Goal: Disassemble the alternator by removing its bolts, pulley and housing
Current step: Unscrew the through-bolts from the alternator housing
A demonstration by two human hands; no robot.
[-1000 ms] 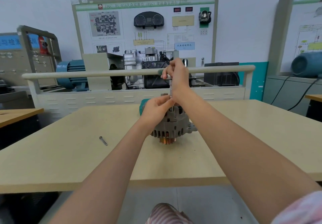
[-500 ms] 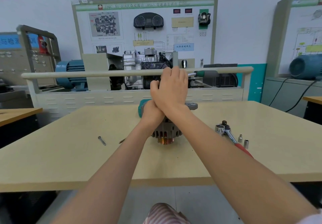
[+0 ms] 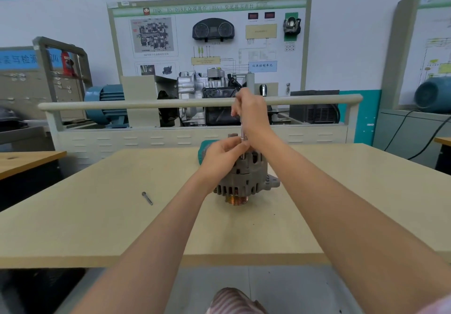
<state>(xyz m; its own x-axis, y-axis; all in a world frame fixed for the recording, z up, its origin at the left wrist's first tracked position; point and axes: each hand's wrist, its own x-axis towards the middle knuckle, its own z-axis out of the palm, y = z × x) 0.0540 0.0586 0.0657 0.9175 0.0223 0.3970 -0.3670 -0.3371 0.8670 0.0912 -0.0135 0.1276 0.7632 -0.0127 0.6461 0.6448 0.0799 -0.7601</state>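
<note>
Grey cast-metal alternator (image 3: 246,179) stood on its copper-coloured grooved pulley (image 3: 236,200) near the middle of the pale wooden tabletop (image 3: 97,216), closer to the far edge than the near one. A thin, upright metal tool shaft (image 3: 243,133) rose from the top of its housing. The right hand (image 3: 252,113) was curled round the upper end of that shaft, fingers wrapped close together, so the handle itself was hidden. The left hand (image 3: 223,155) sat lower, at the top of the alternator, its thumb and fingertips pinching the shaft just above the housing; whether the palm touched the housing could not be told.

A single long dark bolt (image 3: 147,198) lay loose on the tabletop, well to the left of the alternator. A teal object (image 3: 203,151) showed partly behind the left hand, toward the far edge. Beyond the table stood a cream railed training bench (image 3: 195,102) with a blue electric motor (image 3: 105,103) and a wall display board (image 3: 207,40).
</note>
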